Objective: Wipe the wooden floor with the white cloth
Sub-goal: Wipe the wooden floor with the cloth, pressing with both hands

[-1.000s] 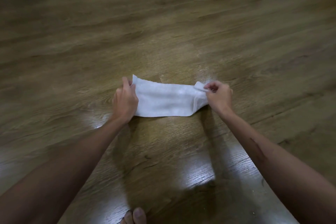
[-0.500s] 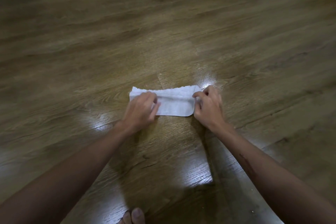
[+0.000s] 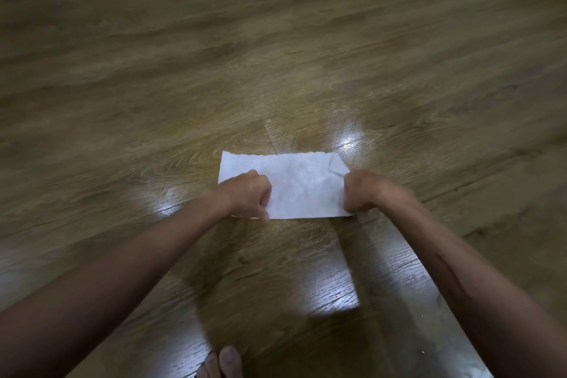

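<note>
The white cloth (image 3: 299, 182) lies spread flat as a rectangle on the wooden floor (image 3: 276, 70), just ahead of me. My left hand (image 3: 250, 195) pinches its near left corner with curled fingers. My right hand (image 3: 362, 192) grips the near right edge, fingers curled under. The cloth's far right corner is folded over a little. Both forearms reach in from the bottom of the view.
Glossy wood planks run in every direction, with bright light reflections near the cloth (image 3: 351, 139) and closer to me (image 3: 333, 296). My toes (image 3: 222, 362) show at the bottom edge.
The cloth was a narrow folded strip; both hands have pulled its near edge toward me, unfolding it into a wider rectangle. The view has tilted slightly downward.
</note>
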